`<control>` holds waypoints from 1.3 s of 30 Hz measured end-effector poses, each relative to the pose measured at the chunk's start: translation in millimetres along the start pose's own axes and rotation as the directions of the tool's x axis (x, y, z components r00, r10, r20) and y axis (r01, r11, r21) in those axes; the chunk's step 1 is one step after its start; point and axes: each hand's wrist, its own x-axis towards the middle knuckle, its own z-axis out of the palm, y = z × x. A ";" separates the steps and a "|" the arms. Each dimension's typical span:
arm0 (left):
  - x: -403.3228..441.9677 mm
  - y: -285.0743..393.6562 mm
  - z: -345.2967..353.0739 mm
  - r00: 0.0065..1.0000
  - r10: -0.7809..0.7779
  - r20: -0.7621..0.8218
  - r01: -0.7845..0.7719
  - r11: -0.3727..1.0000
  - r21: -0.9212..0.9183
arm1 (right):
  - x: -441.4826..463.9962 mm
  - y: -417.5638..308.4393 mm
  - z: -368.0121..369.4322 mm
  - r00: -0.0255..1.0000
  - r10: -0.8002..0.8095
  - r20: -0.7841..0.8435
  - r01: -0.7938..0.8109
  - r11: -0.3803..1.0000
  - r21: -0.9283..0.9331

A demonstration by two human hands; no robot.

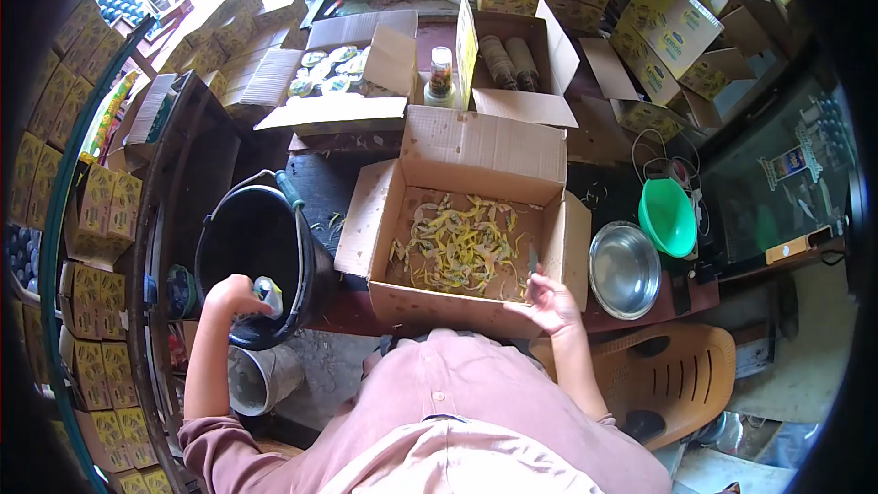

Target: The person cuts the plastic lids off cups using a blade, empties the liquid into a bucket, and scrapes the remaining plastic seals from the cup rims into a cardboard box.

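Observation:
My left hand (234, 296) is closed round a small whitish packet (268, 296) over the near rim of a black bucket (320, 284). At the near right corner of an open cardboard box (485, 142), my right hand (547, 300) pinches a small dark blade (533, 261) that points upward. Yellow and green peel-like strips (462, 242) lie spread over the bottom of the box.
Right of the box are a steel bowl (625, 270) and a green bowl (667, 217). Behind it stand a glass jar (441, 73) and more open cartons. A grey bucket (265, 378) is below left, an orange chair (677, 375) below right.

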 end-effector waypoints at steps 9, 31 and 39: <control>17.6 -12.8 1.5 0.987 0.111 0.116 -0.110 0.994 -0.018 | 11.1 -19.4 15.0 0.960 -0.273 -0.069 0.278 0.958 0.069; -1.2 -10.3 8.5 0.987 0.159 -0.017 -0.159 0.959 -0.237 | 6.3 3.9 26.0 0.944 -0.327 -0.040 0.329 0.941 0.085; 2.5 -9.9 22.9 0.967 0.152 -0.205 -0.210 0.931 -0.298 | -2.1 8.6 20.8 0.940 -0.342 -0.018 0.342 0.937 0.072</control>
